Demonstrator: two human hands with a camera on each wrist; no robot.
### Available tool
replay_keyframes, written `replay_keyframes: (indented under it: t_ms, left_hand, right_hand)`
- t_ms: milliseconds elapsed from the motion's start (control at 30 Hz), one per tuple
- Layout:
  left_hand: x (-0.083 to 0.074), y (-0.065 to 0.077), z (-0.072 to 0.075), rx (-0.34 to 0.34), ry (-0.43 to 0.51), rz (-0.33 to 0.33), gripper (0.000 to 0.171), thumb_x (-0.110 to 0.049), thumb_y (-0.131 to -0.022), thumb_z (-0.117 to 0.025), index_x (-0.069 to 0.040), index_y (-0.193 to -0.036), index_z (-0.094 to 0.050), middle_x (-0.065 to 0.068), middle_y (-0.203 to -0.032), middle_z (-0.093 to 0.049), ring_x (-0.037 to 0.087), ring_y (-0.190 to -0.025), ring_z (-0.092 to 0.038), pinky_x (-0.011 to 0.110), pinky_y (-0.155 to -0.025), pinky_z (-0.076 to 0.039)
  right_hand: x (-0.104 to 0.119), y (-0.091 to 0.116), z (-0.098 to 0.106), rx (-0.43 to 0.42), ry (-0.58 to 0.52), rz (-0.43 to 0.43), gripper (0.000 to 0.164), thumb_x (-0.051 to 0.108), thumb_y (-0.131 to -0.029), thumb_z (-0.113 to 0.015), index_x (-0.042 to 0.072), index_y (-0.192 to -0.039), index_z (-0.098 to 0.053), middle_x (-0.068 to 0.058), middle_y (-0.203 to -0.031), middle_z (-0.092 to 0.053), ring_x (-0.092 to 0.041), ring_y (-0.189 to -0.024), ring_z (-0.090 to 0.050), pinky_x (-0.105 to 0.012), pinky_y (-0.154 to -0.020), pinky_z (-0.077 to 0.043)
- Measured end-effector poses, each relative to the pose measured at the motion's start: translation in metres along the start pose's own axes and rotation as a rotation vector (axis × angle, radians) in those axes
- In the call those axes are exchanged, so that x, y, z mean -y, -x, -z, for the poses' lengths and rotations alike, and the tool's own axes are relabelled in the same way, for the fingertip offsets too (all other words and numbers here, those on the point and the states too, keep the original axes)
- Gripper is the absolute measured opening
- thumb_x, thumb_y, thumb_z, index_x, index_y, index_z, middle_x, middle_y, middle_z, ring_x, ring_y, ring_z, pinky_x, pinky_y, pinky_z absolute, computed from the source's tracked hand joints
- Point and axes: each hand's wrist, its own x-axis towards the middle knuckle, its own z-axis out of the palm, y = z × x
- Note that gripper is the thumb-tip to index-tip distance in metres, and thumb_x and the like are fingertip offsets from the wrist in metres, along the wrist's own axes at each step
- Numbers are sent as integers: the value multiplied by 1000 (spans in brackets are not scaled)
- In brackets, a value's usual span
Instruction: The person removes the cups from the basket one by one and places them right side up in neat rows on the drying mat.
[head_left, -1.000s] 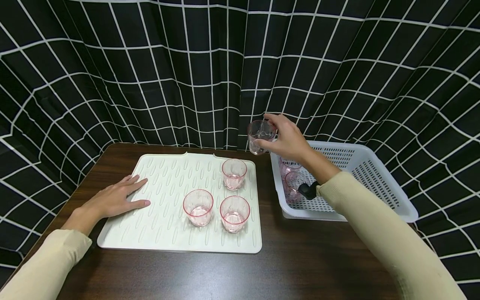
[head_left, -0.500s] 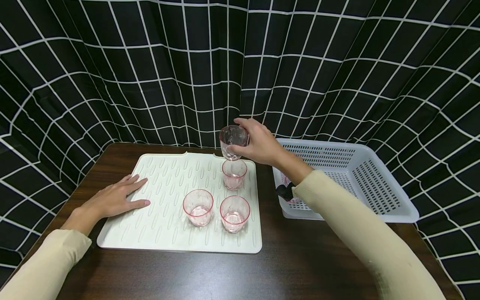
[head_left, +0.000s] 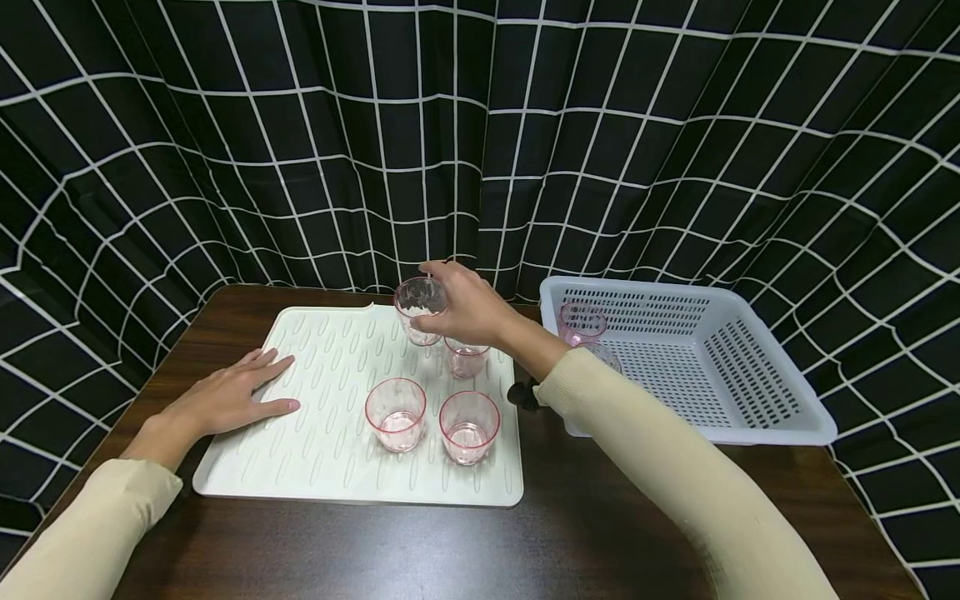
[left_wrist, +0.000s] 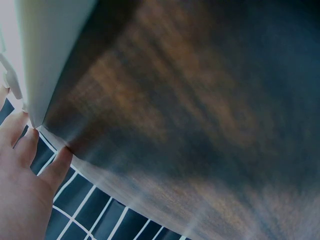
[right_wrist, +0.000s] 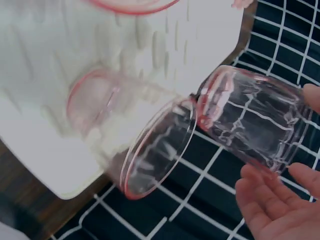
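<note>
My right hand [head_left: 472, 308] grips a clear, pink-tinted glass tumbler [head_left: 418, 315] near its rim, over the back of the white ribbed drying mat [head_left: 300, 442]. In the right wrist view the held tumbler [right_wrist: 255, 120] appears beside another tumbler [right_wrist: 130, 135]; whether they touch I cannot tell. Three pink-rimmed tumblers stand upright on the mat: a front-left one [head_left: 397, 421], a front-right one [head_left: 469, 432] and a back one [head_left: 468, 362], partly covered by my right hand. With fingers spread, my left hand [head_left: 228, 396] rests on the mat's left edge.
A pale plastic basket [head_left: 697, 293] stands on the right of the dark wooden table [head_left: 525, 542]. Inside its left end are a pink tumbler [head_left: 583, 323] and another clear one [head_left: 604, 356], partly behind my sleeve. A black gridded curtain [head_left: 337, 150] surrounds the table's back and sides.
My right hand has carried the tumbler leftward and down, from near the basket to over the mat's back part. The left hand and the standing tumblers have stayed in place.
</note>
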Motion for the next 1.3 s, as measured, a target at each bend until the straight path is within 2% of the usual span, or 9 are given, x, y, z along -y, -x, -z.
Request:
replay_keyframes:
  t_ms: [100,233,533,933,1133,1300]
  left_hand:
    - [1,0,0,0,-5,0,98,-75,-85,-55,-6,-153,-38,29,-157,-27,50,-145,-19,75,-105,-22]
    - [1,0,-1,0,-6,3,98,-76,-85,-54,-7,-153,-38,29,-157,-27,50,-145,-19,75,-105,-22]
    - [-1,0,0,1,-5,2,98,-76,-85,-54,-7,-153,-38,28,-157,-27,50,-145,-19,75,-105,-23]
    - [-2,-1,3,0,-5,-2,97,-76,-85,-54,-7,-153,-38,28,-158,-27,50,-146,-18,76,-105,-22]
    - [-2,0,3,1,-2,1,97,-76,-85,-53,-8,-153,-38,28,-158,-27,50,-145,-19,76,-105,-22]
    - [-1,0,2,1,-8,3,97,-76,-86,-53,-8,-153,-37,27,-158,-27,50,-145,-19,76,-104,-23]
  right_hand:
    - [5,-4,-6,31,28,-33,78,35,-85,-77,8,-149,-43,-9,-147,-50,-23,-134,-47,-40,-107,-42]
    - [9,-7,-16,64,44,-67,79,37,-85,-77,9,-150,-41,-9,-147,-49,-24,-134,-47,-42,-106,-43]
    - [7,-12,-35,107,64,-73,77,36,-85,-79,10,-148,-44,-9,-141,-55,-23,-130,-51,-39,-103,-46]
    - [5,-15,-47,175,89,-146,78,35,-86,-79,12,-150,-41,-11,-144,-51,-26,-133,-48,-44,-106,-44]
    - [3,-14,-48,191,120,-124,78,37,-86,-78,12,-151,-41,-13,-141,-54,-29,-127,-55,-45,-102,-47]
    - [2,-15,-41,233,110,-102,82,38,-88,-76,8,-153,-35,-12,-149,-49,-26,-136,-48,-41,-109,-42]
